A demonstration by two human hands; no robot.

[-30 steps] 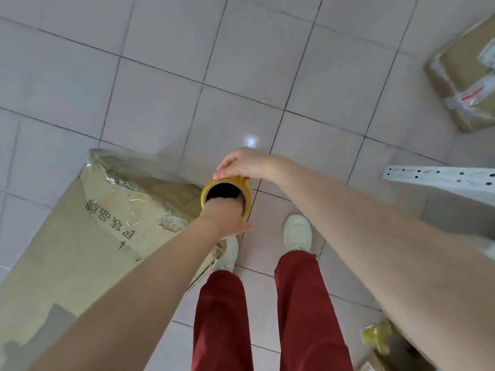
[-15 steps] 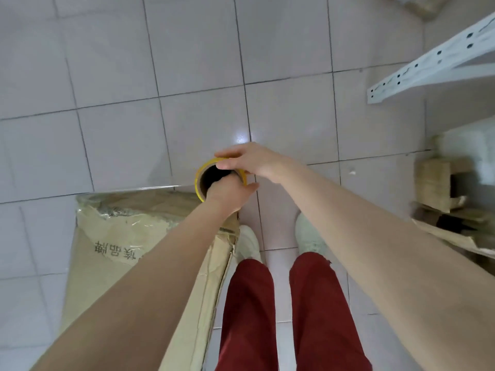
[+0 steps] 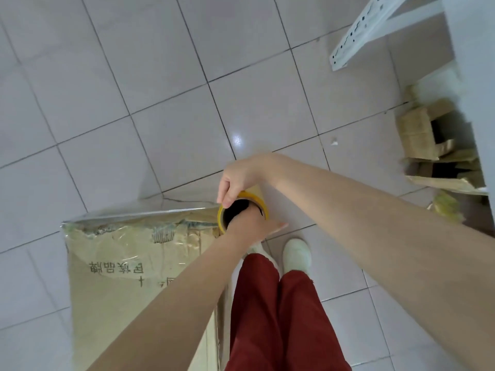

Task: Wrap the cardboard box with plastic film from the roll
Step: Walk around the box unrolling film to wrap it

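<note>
A tall cardboard box [image 3: 128,277] with printed characters stands on the tiled floor at lower left, its top end covered in shiny plastic film. The film roll [image 3: 257,200] has a yellow core and stands upright at the box's top right corner. My left hand [image 3: 249,228] has its fingers tucked inside the core's dark opening. My right hand [image 3: 238,178] grips the roll's rim from above, its thumb on the near edge. A taut edge of film [image 3: 139,214] runs from the roll along the box's top.
A white perforated metal shelf post [image 3: 359,30] slants at upper right. Open, torn cardboard boxes [image 3: 426,140] lie at the right edge beside a white upright surface. My red-trousered legs and white shoes [image 3: 296,254] stand just right of the box.
The view has swung round the box. The roll and both hands have travelled along its top end, and the shelf post and the boxes on the right now show closer.
</note>
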